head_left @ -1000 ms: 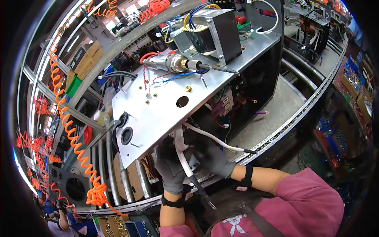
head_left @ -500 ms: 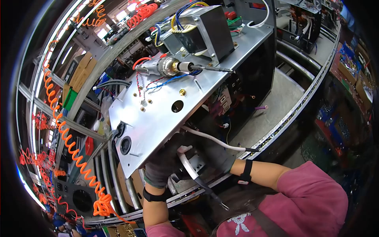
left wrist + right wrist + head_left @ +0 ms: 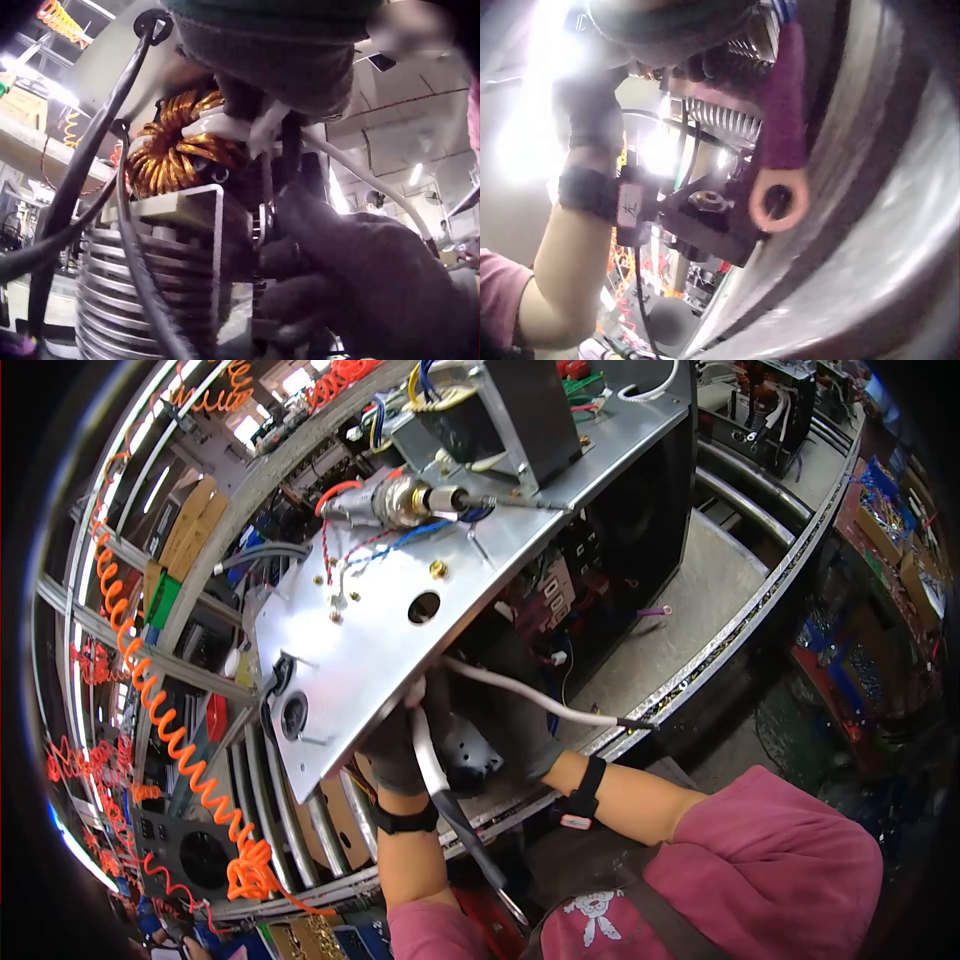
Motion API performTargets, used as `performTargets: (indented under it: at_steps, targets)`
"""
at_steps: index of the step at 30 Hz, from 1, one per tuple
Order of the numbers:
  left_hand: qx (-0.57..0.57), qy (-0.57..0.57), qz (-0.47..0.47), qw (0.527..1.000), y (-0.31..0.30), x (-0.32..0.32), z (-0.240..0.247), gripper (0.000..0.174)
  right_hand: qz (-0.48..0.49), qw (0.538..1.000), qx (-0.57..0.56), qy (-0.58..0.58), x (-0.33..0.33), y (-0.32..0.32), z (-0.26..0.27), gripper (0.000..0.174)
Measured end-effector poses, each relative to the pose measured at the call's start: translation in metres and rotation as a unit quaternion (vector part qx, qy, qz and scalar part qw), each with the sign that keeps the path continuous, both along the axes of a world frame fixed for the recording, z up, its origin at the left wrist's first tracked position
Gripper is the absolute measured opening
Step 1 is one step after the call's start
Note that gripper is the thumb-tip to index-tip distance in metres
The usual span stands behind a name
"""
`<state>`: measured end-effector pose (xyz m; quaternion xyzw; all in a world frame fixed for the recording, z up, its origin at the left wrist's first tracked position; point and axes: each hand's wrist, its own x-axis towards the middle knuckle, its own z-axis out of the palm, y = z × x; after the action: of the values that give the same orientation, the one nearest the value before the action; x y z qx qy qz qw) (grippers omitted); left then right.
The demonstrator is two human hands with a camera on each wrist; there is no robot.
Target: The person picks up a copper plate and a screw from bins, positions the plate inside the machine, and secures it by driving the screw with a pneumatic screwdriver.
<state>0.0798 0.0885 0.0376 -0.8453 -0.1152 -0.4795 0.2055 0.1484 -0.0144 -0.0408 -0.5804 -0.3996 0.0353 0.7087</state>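
Observation:
Both gloved hands work beneath the front edge of a metal panel [image 3: 340,630], partly in shadow. My left hand [image 3: 262,67] grips a thick white cable [image 3: 428,755] beside a copper-wound toroid coil [image 3: 176,146]; the cable's black-sleeved end hangs toward the person. My right hand [image 3: 367,270] comes in from the right, thumb and fingers pinching at a small metal terminal [image 3: 264,225] beside an angled bracket [image 3: 219,262]. A second white cable [image 3: 530,698] runs out past the right wrist. In the right wrist view, a purple wire [image 3: 784,105] with a copper ring terminal crosses near the lens.
On the panel lie a power screwdriver [image 3: 390,502] and several brass nuts, near a large transformer [image 3: 540,420]. A finned heat sink [image 3: 135,285] sits below the coil. Conveyor rollers [image 3: 285,810] and a rail [image 3: 720,660] border the unit; a coiled orange hose [image 3: 165,710] hangs left.
The head view has shifted, moving the panel left in the picture. Both hands are closer in under its edge, and the white cable's dark end hangs lower.

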Motion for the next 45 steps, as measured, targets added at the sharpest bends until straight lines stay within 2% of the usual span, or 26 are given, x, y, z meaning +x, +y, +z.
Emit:
performTargets:
  at_steps: [1,2,4,5,6,7,8,10,11,13,15,16,18,22,24,25,26,27,30,31,34,36,37,39,43,45]
  targets:
    - [0.025,-0.009,0.062,0.998,0.000,0.000,-0.003,0.045,-0.060,0.998,0.024,-0.023,-0.004,0.002,0.004,0.041]
    - [-0.119,-0.036,-0.057,0.991,-0.001,-0.002,-0.004,0.044,-0.074,0.996,0.055,0.010,-0.006,0.005,-0.003,0.039]
    - [-0.148,-0.046,-0.157,0.975,-0.001,-0.004,0.002,0.041,-0.052,0.996,0.073,0.021,-0.008,-0.003,0.011,0.035]
    - [-0.197,-0.032,-0.182,0.963,-0.003,-0.005,0.006,0.039,-0.032,0.999,-0.005,0.008,-0.004,-0.010,0.013,0.032]
    - [-0.245,-0.020,-0.211,0.946,-0.007,-0.006,0.012,0.037,-0.006,1.000,-0.003,0.028,-0.005,-0.017,0.021,0.031]
    - [-0.472,-0.090,-0.284,0.829,-0.027,-0.004,0.021,0.031,0.009,1.000,-0.003,0.029,-0.005,-0.024,0.027,0.032]
    - [-0.474,-0.092,-0.284,0.828,-0.030,-0.007,0.027,0.031,0.024,0.999,-0.002,0.031,-0.005,-0.032,0.028,0.033]
    - [-0.213,0.031,-0.169,0.962,-0.030,-0.015,0.036,0.025,0.029,0.999,-0.017,0.039,-0.010,-0.052,0.015,0.030]
    - [-0.345,-0.001,-0.212,0.914,-0.037,-0.015,0.036,0.019,0.032,0.998,-0.030,0.047,-0.011,-0.064,0.008,0.026]
    - [-0.310,-0.006,-0.197,0.930,-0.043,-0.014,0.042,0.018,0.158,0.960,-0.190,0.130,-0.012,-0.112,0.044,0.028]
    - [-0.316,-0.008,-0.188,0.930,-0.045,-0.015,0.043,0.019,0.385,0.847,-0.171,0.324,-0.017,-0.145,0.073,0.032]
    - [-0.315,-0.007,-0.189,0.930,-0.044,-0.016,0.042,0.019,0.492,0.808,-0.160,0.282,-0.015,-0.151,0.076,0.027]
    - [-0.201,0.042,-0.120,0.971,-0.041,-0.017,0.040,0.028,0.515,0.835,-0.162,0.107,-0.022,-0.155,0.094,0.024]
    - [-0.232,0.026,-0.040,0.972,-0.063,-0.044,0.036,0.041,0.514,0.839,-0.179,-0.002,-0.018,-0.154,0.090,0.024]
    - [-0.501,-0.030,-0.089,0.861,-0.080,-0.063,0.028,0.044,0.501,0.842,-0.194,-0.041,-0.014,-0.157,0.095,0.018]
    - [-0.669,-0.049,-0.176,0.721,-0.085,-0.074,0.025,0.047,0.498,0.845,-0.189,-0.042,-0.013,-0.157,0.092,0.018]
    - [-0.802,-0.065,-0.250,0.538,-0.089,-0.083,0.021,0.050,0.485,0.849,-0.197,-0.070,-0.015,-0.156,0.087,0.018]
    - [-0.871,-0.028,-0.234,0.431,-0.094,-0.093,0.029,0.054,0.474,0.850,-0.207,-0.098,-0.016,-0.156,0.081,0.018]
    - [-0.842,0.018,-0.287,0.456,-0.102,-0.090,0.029,0.055,0.449,0.861,-0.189,-0.144,-0.019,-0.147,0.064,0.018]
    - [-0.823,0.025,-0.280,0.494,-0.097,-0.091,0.028,0.055,0.449,0.861,-0.188,-0.147,-0.017,-0.143,0.058,0.018]
    - [-0.758,-0.001,-0.244,0.605,-0.089,-0.087,0.035,0.039,0.292,0.899,-0.236,-0.224,-0.006,-0.125,0.048,0.017]
    - [-0.745,-0.013,-0.243,0.621,-0.090,-0.075,0.042,0.031,0.228,0.929,-0.222,-0.188,0.001,-0.100,0.025,0.023]
    - [-0.709,-0.020,-0.236,0.664,-0.086,-0.071,0.043,0.029,0.224,0.929,-0.222,-0.190,0.004,-0.088,0.023,0.023]
    - [-0.624,-0.055,-0.209,0.751,-0.076,-0.061,0.044,0.027,0.160,0.966,-0.073,-0.188,0.010,-0.060,0.027,0.027]
    - [-0.537,-0.087,-0.301,0.784,-0.024,-0.043,0.025,0.033,0.161,0.969,-0.113,-0.148,0.018,-0.020,0.028,0.021]
    - [-0.591,-0.162,-0.373,0.696,-0.017,-0.036,0.029,0.036,0.186,0.916,-0.286,-0.212,0.019,-0.005,0.031,0.023]
